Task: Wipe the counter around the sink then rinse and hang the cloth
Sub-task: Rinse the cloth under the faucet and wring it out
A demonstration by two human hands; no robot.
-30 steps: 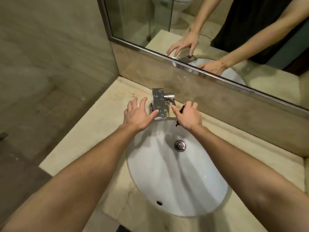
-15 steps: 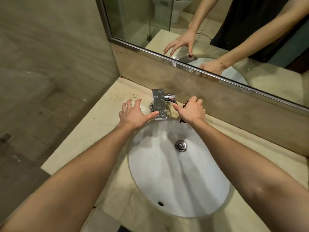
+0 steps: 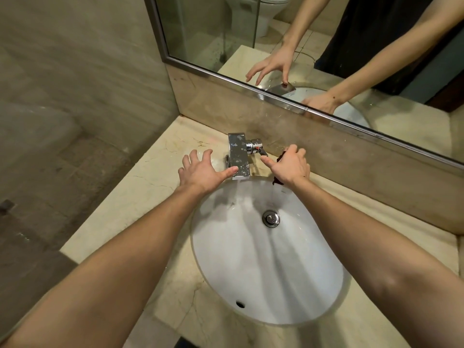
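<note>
At the counter's back edge, right of the tap: cloth (image 3: 278,181), dark, bunched under the right hand (image 3: 291,167)
Right hand: curled around it, thumb out
Left hand (image 3: 200,172): spread, thumb on tap (image 3: 239,156)
Relation: spout just left of cloth
Sink (image 3: 263,259): water running, no objects

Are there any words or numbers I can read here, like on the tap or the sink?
No readable text anywhere.
Tap: only water spots, no brand visible.
Tap handle: a small red mark, no letters.
Sink: a faint mark near the rim by the right hand, too small to read.
</note>
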